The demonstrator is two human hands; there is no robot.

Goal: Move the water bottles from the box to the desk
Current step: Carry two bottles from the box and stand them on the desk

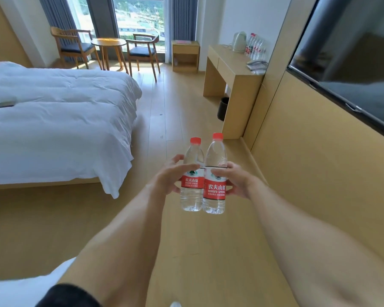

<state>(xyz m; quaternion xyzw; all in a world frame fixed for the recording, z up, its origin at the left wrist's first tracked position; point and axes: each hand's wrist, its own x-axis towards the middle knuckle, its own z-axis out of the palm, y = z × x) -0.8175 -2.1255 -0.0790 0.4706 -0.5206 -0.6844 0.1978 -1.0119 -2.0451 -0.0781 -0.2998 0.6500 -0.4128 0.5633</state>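
Two clear water bottles with red caps and red labels stand upright side by side in front of me, above the wooden floor. My left hand (171, 176) grips the left bottle (192, 196) around its label. My right hand (237, 180) grips the right bottle (215, 197) the same way. The wooden desk (228, 69) stands ahead on the right against the wall. Several more bottles (256, 46) stand in a row at the back of its top. The box is not in view.
A white bed (60, 120) fills the left side. On the desk are a pale kettle (239, 41) and a phone (256, 63); a black bin (223, 108) sits under it. A dark TV screen (350, 63) hangs on the right wall. Chairs and a round table (105, 44) stand by the window.
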